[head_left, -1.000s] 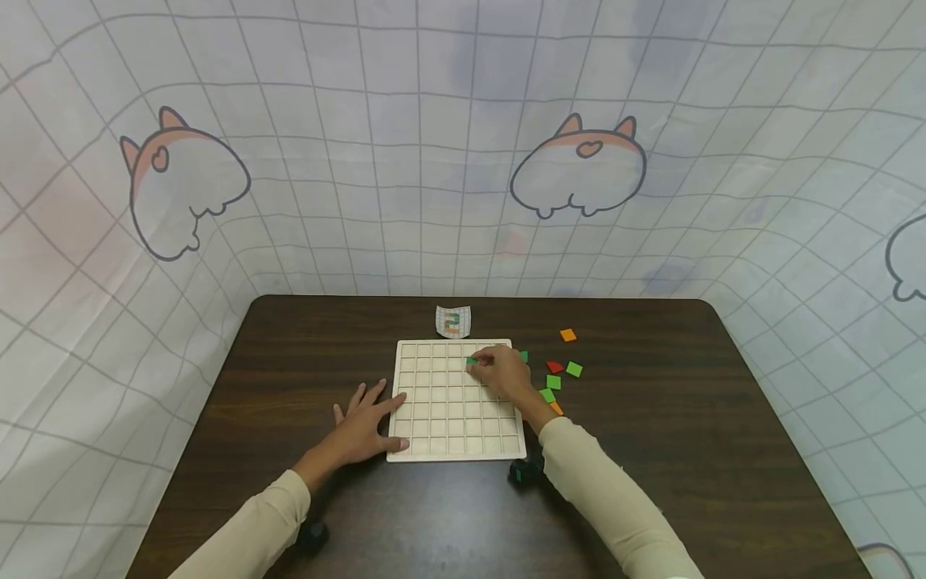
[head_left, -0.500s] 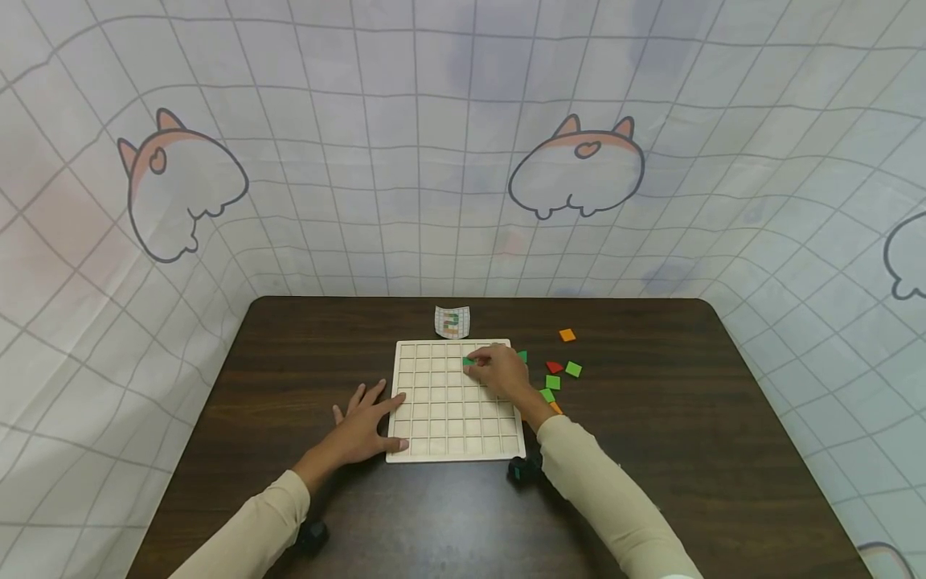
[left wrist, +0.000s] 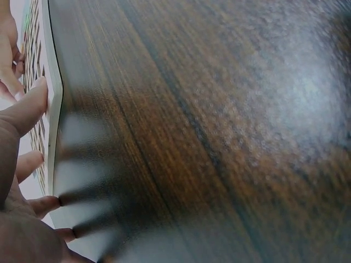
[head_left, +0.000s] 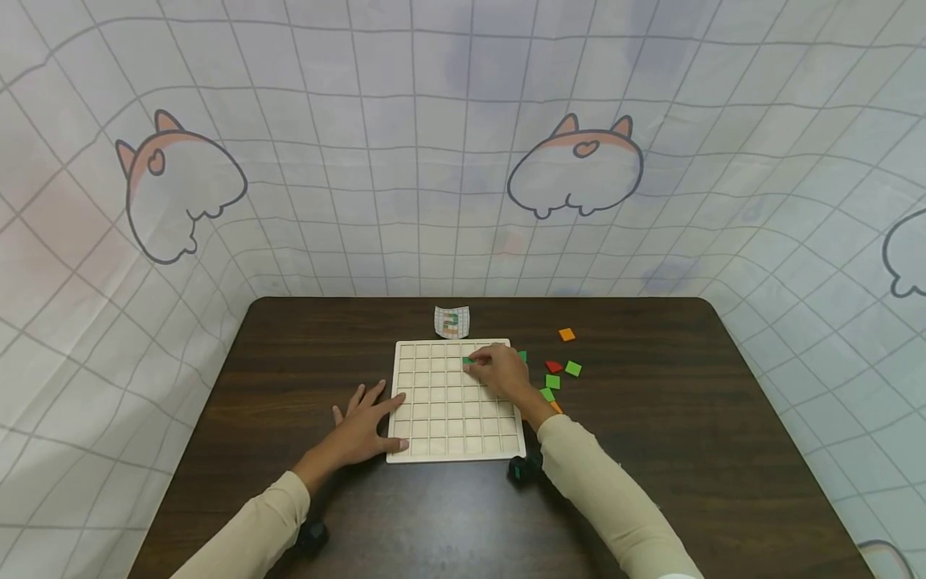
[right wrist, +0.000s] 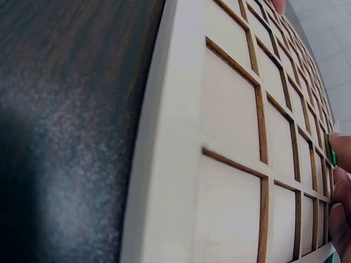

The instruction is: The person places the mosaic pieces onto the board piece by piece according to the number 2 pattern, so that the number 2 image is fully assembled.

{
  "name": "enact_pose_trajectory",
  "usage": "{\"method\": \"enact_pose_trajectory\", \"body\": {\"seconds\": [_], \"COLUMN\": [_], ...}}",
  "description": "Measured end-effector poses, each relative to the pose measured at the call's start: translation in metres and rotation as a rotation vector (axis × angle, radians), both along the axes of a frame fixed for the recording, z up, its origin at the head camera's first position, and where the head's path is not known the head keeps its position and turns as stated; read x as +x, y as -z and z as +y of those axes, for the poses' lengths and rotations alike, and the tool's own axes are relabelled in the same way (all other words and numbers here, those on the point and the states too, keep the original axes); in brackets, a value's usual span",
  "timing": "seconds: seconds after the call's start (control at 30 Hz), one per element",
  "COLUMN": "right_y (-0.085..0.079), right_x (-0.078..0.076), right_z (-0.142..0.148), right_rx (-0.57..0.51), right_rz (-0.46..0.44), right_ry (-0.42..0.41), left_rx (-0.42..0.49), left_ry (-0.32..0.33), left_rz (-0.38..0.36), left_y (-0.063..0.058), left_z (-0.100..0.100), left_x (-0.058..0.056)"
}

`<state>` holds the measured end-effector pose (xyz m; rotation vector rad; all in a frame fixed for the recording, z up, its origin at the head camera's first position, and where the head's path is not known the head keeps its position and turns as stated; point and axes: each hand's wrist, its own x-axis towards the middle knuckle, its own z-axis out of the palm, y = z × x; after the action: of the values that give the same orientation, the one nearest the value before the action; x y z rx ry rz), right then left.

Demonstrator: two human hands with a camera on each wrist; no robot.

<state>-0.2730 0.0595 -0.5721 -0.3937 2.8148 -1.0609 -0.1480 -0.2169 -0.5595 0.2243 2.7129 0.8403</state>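
A pale wooden grid board [head_left: 457, 418] lies on the dark table. Near its far right part, my right hand [head_left: 502, 373] pinches a small green tile [head_left: 467, 361] between thumb and fingertips, at one of the grid's cells. The right wrist view catches this green tile [right wrist: 333, 155] at its right edge, partly covered by the fingers. My left hand [head_left: 358, 434] is spread at the board's left side, with thumb and index finger on the rim. In the left wrist view, the left hand [left wrist: 22, 175] touches the board's edge, its other fingers reaching down to the table.
Right of the board lie a red piece [head_left: 553, 367], several green tiles [head_left: 553, 382] and orange tiles [head_left: 567, 334]. Another green tile [head_left: 522, 355] is by the board's right rim. A paper card [head_left: 452, 322] with a coloured grid pattern stands behind the board.
The right hand and its green tile have shifted very slightly left, then stayed in place. The left hand has not visibly moved.
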Motion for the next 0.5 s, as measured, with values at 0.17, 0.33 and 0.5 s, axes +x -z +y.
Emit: {"method": "enact_pose_trajectory", "body": {"seconds": [0.17,0.33,0.5], "right_y": [-0.0006,-0.0017,-0.0010], "right_x": [-0.0010,-0.0021,-0.0043], "right_z": [0.0010,0.0033,0.0069], "right_rx": [-0.003,-0.024,-0.071], "right_rz": [-0.016,-0.046,-0.089], "right_ry": [-0.012,-0.030,-0.053], "left_rx": [-0.005,-0.002,-0.006], "left_ry": [0.001,0.000,0.001], "left_rz": [0.005,0.008,0.007], "left_y": [0.0007,0.0012,0.0010], "left_z": [-0.0006,-0.0010,-0.0004], "left_x": [0.0002,0.0001,0.0001]}}
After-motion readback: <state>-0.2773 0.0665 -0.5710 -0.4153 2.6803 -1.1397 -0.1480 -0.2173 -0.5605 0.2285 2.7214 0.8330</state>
